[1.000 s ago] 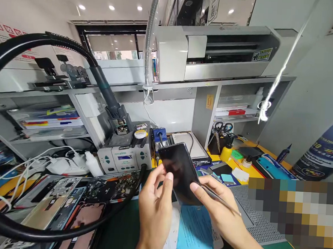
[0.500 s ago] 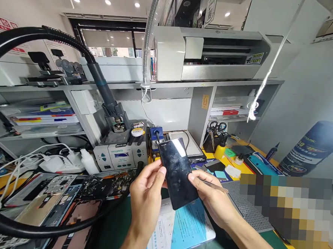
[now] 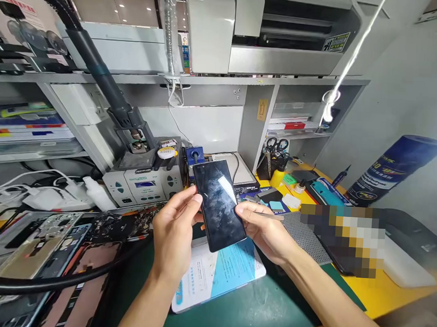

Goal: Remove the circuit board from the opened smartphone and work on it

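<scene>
**Phone (image 3: pixel 219 210) held up above a green mat (image 3: pixel 276 305)**

At the far left, papers (image 3: pixel 24 127) sit stacked on a shelf, with a white power strip (image 3: pixel 49 195) and its cables below. Nearer, opened phone parts (image 3: pixel 42 256) lie side by side, and a thick black hose (image 3: pixel 94 64) loops across them. A white bottle (image 3: pixel 98 193) stands next to a grey machine (image 3: pixel 143 186) with a small display.

The left hand (image 3: pixel 174 225) is closed on the phone's left edge, thumb and fingers pinching it. The phone is in the air between both hands, its top leaning left; its glossy dark screen is smudged and catches a bright reflection. Beneath it, a blue-and-white printed pad (image 3: pixel 196 280) lies on the mat.

The right hand (image 3: pixel 269 235) grips the phone's lower right edge, its thumb at the front; the fingers behind are partly hidden. A thin metal tool (image 3: pixel 274 216) sticks out from this hand too.

Farther right, behind the hands, scissors (image 3: pixel 278 145) stand in a black holder (image 3: pixel 266 167) near a yellow bottle (image 3: pixel 278 178). A blue spray can (image 3: pixel 396 169) leans at the right.
</scene>
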`<state>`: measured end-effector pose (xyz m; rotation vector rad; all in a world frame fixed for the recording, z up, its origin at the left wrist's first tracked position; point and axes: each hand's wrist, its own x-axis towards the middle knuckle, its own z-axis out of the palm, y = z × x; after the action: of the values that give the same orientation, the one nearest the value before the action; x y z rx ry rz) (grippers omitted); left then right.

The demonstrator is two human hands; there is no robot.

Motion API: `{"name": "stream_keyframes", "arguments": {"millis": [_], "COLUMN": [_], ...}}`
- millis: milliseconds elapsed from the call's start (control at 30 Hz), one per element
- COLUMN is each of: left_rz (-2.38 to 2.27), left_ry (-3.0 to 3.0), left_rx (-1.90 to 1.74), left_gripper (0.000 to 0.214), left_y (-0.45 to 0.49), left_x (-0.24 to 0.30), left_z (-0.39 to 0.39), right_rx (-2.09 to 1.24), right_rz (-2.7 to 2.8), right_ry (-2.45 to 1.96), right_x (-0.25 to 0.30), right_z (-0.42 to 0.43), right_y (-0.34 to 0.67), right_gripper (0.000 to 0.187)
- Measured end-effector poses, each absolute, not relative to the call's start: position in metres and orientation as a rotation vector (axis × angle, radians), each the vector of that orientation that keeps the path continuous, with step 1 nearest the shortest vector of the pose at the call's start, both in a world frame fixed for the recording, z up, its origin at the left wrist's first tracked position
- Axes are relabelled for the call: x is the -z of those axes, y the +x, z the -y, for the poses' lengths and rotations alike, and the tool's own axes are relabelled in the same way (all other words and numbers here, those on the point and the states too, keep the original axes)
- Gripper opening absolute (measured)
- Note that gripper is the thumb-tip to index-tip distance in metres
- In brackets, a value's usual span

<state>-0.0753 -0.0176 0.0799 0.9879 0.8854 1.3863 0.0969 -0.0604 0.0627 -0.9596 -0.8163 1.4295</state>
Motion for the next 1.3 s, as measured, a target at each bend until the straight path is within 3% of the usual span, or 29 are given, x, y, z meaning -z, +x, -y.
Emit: {"name": "stream_keyframes", "arguments": {"millis": [333,600,1133,1300], "left_rz": [-1.048,-1.048,-1.127,-1.141], "left_ry": [1.062,1.360,1.438,1.627], "left_rx": [-1.364,-1.361,-1.562,-1.484], "left_gripper": [0.038,0.044,0.032,0.039], "left_y": [-0.076,-0.073,-0.076,-0.073], "left_x": [-0.077,-0.077,-0.078,-0.077], "left_z": [0.016,0.022,0.028,0.028], "right_rx": [-1.398,-1.105,-1.045,-0.629], "right_rz": [0.915,1.063,1.213,1.497], "right_ry": [-0.967,-1.144,-1.234,-1.247], "right_x": [-0.063,-0.062,-0.063,-0.061], "right_z": [0.063,0.068,0.067,0.071], "right_y": [0.098,0.096,0.096,0.094], "right_gripper": [0.027,0.029,0.036,0.025]}}
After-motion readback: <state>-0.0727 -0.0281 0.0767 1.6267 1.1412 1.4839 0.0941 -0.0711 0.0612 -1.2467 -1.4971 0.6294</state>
